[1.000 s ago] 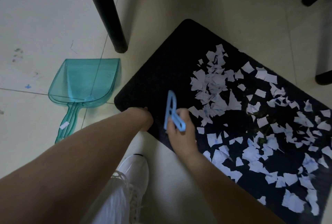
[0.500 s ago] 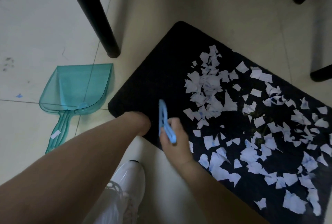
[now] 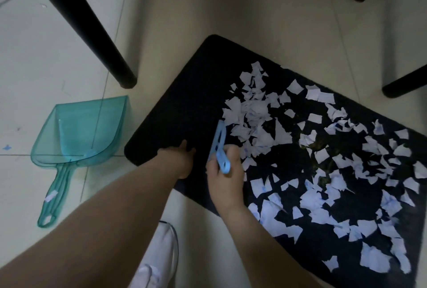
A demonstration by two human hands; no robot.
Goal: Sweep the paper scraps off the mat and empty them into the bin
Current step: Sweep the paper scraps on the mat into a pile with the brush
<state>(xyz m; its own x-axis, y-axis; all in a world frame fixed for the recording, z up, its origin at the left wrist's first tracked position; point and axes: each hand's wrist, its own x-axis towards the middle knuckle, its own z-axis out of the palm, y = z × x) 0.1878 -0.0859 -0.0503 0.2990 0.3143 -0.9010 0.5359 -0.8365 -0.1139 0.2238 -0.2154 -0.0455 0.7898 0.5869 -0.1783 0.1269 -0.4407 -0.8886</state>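
A black mat (image 3: 184, 102) lay on the tiled floor, its right two-thirds strewn with white paper scraps (image 3: 335, 160), the thickest heap just beside a small blue brush (image 3: 219, 146). The brush handle was gripped in the right hand (image 3: 225, 176), fingers curled round it, with its far end raised over the left edge of the heap; the bristles could not be made out. The left hand (image 3: 181, 160) was set on the mat's near-left edge, the thumb laid on the pile; whether the other fingers were hooked under the edge could not be told. A teal dustpan (image 3: 85, 130) lay on the floor just left of the mat, mouth turned away from the person, with one stray scrap (image 3: 51, 196) on its handle. No bin was in view. A white shoe (image 3: 159, 257) showed between the forearms, and black furniture legs (image 3: 92, 28) stood beyond.

Sweeping appeared barely begun, since nearly all the scraps remained on the mat. The step would be best done with short, low strokes drawn toward the bare left corner, so that the light paper was gathered rather than flicked off. The mat should be pinned flat by the left hand throughout. The dustpan would probably need turning, so its lip met the mat's edge before the pile was pushed across.
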